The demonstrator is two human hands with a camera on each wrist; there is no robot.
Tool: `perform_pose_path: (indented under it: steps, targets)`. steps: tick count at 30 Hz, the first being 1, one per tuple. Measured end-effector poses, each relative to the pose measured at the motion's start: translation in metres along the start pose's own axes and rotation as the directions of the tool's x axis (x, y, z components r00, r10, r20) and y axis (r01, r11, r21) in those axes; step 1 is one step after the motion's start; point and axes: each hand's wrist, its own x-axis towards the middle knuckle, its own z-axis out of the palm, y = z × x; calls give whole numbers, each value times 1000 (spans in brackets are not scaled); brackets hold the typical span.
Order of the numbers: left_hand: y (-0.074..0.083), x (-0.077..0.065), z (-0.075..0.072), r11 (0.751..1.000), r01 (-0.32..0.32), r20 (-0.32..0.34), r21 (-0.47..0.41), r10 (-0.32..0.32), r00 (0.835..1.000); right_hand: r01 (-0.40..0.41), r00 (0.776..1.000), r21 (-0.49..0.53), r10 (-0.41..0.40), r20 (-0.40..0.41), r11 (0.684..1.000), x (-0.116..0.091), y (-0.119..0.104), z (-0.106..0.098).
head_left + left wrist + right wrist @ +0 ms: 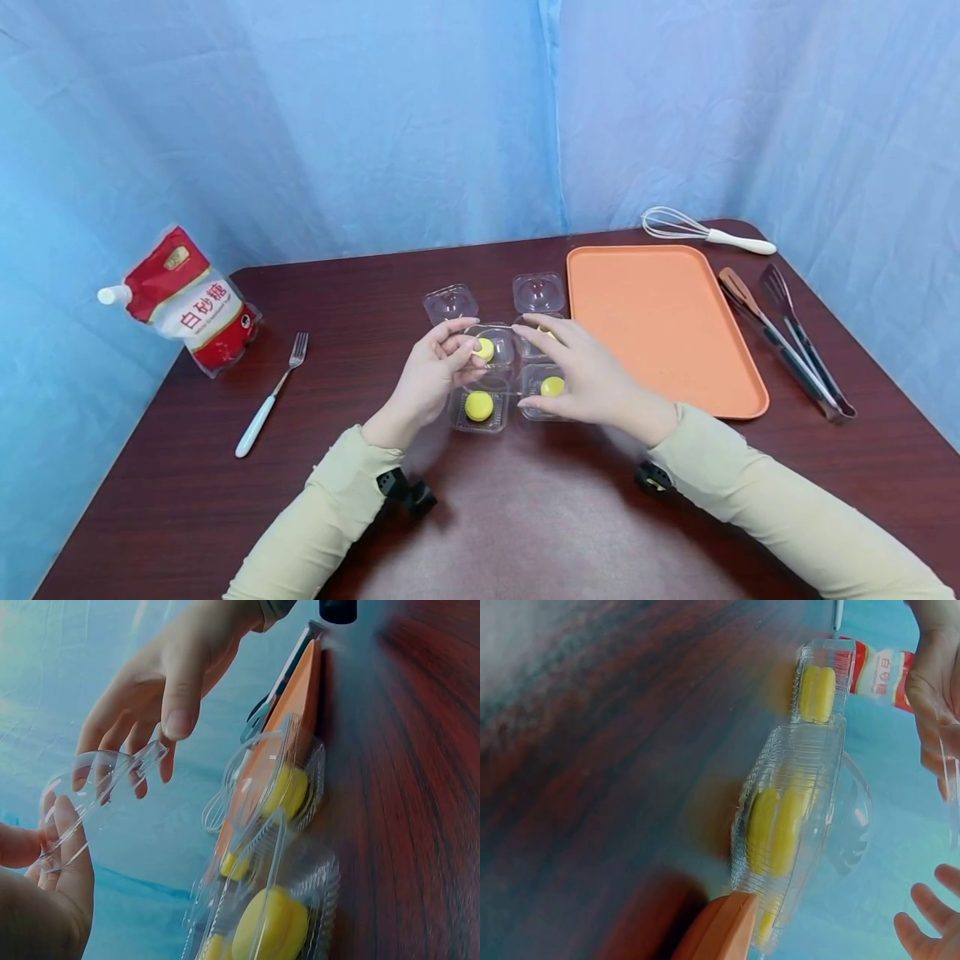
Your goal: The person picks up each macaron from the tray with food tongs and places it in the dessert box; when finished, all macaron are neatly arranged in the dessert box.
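My left hand [431, 371] pinches a clear domed plastic lid [90, 776] by its left side, thumb in front and fingers behind. My right hand [588, 371] is raised at the lid's right edge, fingers spread and thumb apart; the right wrist view shows its fingertips [930, 904] a little away from the lid. Below both hands, several small clear plastic boxes [456, 425] stand close together, each visible yellow macaron [478, 406] sitting in one. Two of the boxes have a clear lid [538, 293] tipped back behind them. The held lid partly overlaps the back-left macaron.
An orange tray [652, 325] lies right of the boxes. Beyond it are a whisk [708, 233], tongs [780, 342] and a dark slotted utensil [806, 342]. On the left are a fork [273, 396] and a red-and-white sugar pouch [195, 304]. Blue curtains [390, 125] hang behind the table.
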Motion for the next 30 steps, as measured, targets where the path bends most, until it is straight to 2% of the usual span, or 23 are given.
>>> perform_pose_path:
  steps: [10, 15, 20, 23, 25, 26, 28, 30]
  targets:
    - [-2, 2, 8, 998, 32, 8, -47, -32, 999, 31, 999, -6, -31, -21, 1000, 0, 1, 4]
    - [-3, 2, 9, 999, 36, 20, -40, -35, 999, 36, 999, 8, -36, -18, 999, -1, 0, 5]
    - [-3, 1, 6, 998, 41, 42, 40, -42, 998, 33, 999, 10, -33, -9, 999, -1, -1, 5]
    - [-3, -1, 2, 990, 25, 53, 139, -33, 998, 32, 999, 2, -32, -7, 1000, -2, -2, 5]
    - [-3, -2, 0, 973, -3, 67, 229, -12, 998, 30, 1000, 0, -30, -6, 1000, -2, -3, 6]
    - [-3, -4, -2, 956, -23, 70, 292, 2, 998, 30, 1000, 0, -30, -5, 1000, -2, -3, 6]
    - [-4, -6, -4, 913, -71, 88, 402, 39, 995, 28, 1000, 9, -28, -1, 1000, -1, -3, 6]
    - [-5, -8, -8, 851, -135, 117, 508, 86, 989, 20, 1000, 28, -20, 9, 999, -1, -3, 6]
